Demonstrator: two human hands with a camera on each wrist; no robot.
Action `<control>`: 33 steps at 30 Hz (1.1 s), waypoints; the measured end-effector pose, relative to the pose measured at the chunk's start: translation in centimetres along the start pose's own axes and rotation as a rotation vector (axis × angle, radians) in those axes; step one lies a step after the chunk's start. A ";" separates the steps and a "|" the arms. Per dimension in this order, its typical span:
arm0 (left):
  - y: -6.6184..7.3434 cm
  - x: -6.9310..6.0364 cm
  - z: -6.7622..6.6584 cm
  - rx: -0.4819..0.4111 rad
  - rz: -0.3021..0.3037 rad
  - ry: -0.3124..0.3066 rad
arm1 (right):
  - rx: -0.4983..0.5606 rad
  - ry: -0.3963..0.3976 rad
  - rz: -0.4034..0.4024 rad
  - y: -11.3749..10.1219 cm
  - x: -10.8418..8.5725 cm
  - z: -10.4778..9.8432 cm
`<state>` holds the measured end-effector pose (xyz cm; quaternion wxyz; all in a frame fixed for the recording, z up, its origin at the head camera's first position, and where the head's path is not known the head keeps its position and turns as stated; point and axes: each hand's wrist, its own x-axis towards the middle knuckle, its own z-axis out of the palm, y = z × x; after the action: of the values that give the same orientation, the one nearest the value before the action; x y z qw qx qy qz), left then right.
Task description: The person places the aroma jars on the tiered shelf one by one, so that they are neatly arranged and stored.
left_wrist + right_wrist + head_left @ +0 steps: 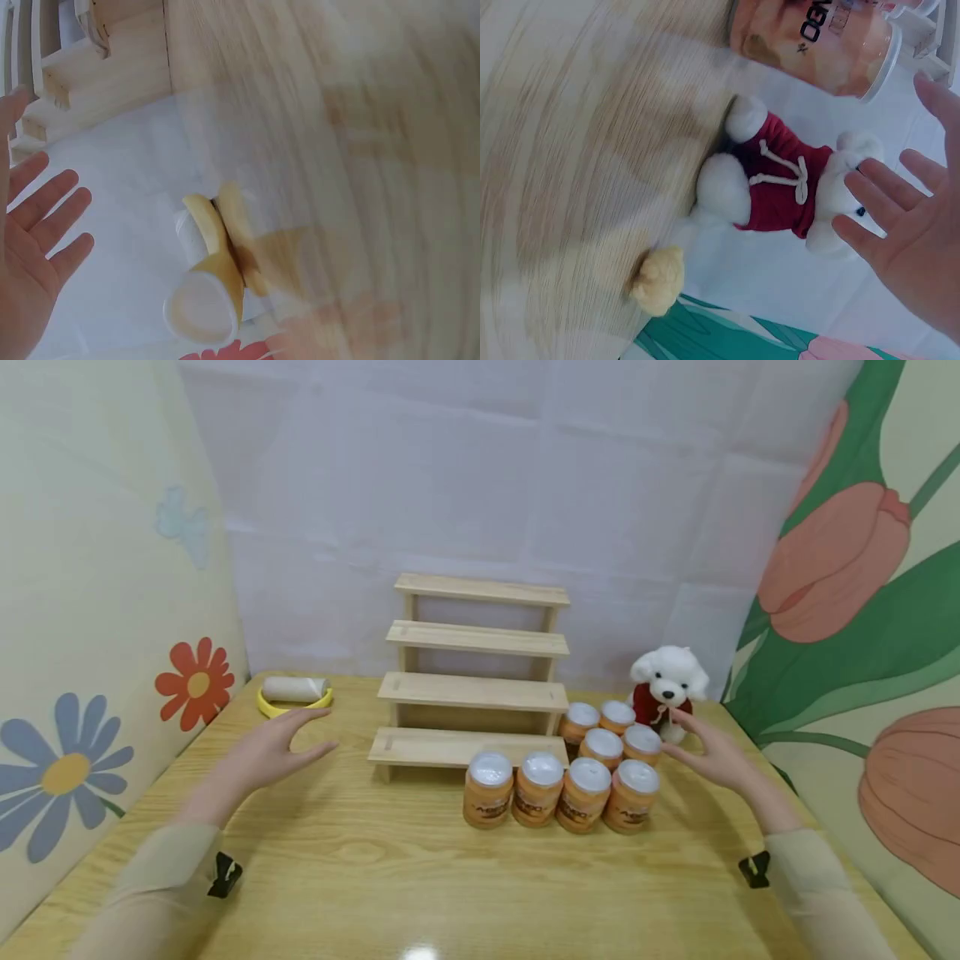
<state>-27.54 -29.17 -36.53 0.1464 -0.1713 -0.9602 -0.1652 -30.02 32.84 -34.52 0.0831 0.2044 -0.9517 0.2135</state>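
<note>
My left hand (270,753) hovers over the left side of the table, fingers spread, holding nothing. Nearest to it lies a yellow ring-shaped thing (271,709) with a white roll (295,689) beside it; the left wrist view shows the yellow piece (219,262) past my fingers. On the right, my right hand (712,752) is held out with extended fingers and nothing in its grasp. Behind its fingertips sits a white plush dog (669,675) in a red top. Several orange cans (587,793) with silvery lids stand upright in a cluster left of that hand.
A four-step wooden shelf (474,692) stands mid-table against a pale cloth backdrop (480,468). The front cans stand close before its lowest step. In the right wrist view, a small yellowish lump (660,281) lies near the plush dog. Flower-patterned panels (825,610) flank both sides.
</note>
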 end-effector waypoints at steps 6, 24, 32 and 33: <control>0.1 1.0 1.4 -0.094 0.053 0.080 | 0.077 -0.032 -0.046 -0.7 1.1 0.9; 0.4 2.8 3.1 0.070 0.156 0.037 | 0.130 -0.014 -0.007 -1.0 1.9 2.8; 0.7 3.3 3.8 -0.002 0.074 -0.116 | 0.154 -0.008 0.050 -0.7 2.3 3.4; 0.8 3.3 3.9 -0.018 0.061 -0.136 | 0.158 -0.012 0.053 -0.6 2.3 3.4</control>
<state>-31.10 -26.14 -38.72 0.0841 -0.2125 -0.9607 -0.1574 -32.10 30.04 -36.79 0.0555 0.1864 -0.9374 0.2889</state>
